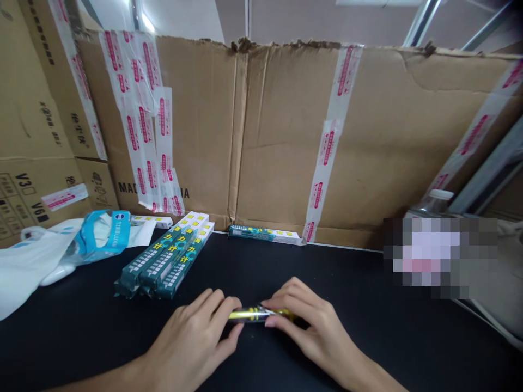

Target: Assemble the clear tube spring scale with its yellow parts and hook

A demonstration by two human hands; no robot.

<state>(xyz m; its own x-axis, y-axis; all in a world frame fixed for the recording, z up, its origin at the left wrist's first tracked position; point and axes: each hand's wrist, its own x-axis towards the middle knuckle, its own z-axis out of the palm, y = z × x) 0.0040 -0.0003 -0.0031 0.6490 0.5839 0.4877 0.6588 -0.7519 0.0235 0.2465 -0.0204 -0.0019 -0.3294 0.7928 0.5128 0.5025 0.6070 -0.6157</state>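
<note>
A slim clear tube with yellow inside, which looks like a spring scale (pixel 252 314), lies level between my two hands just above or on the black table. My left hand (pixel 200 332) closes its fingers and thumb round the left end, which is hidden in the grip. With thumb and fingertips, my right hand (pixel 312 321) pinches the right part, where a yellow end shows partly behind the fingers. Beyond my left hand are green and white printed boxes (pixel 167 256), long and narrow, side by side in a small pile.
Another narrow green box (pixel 265 234) lies against the tall cardboard wall (pixel 286 136) at the back. A blue and white plastic packet (pixel 104 234) and white bags rest at the left. At the right stands a capped clear bottle (pixel 439 201), partly blurred out. Black table (pixel 253 365) lies below.
</note>
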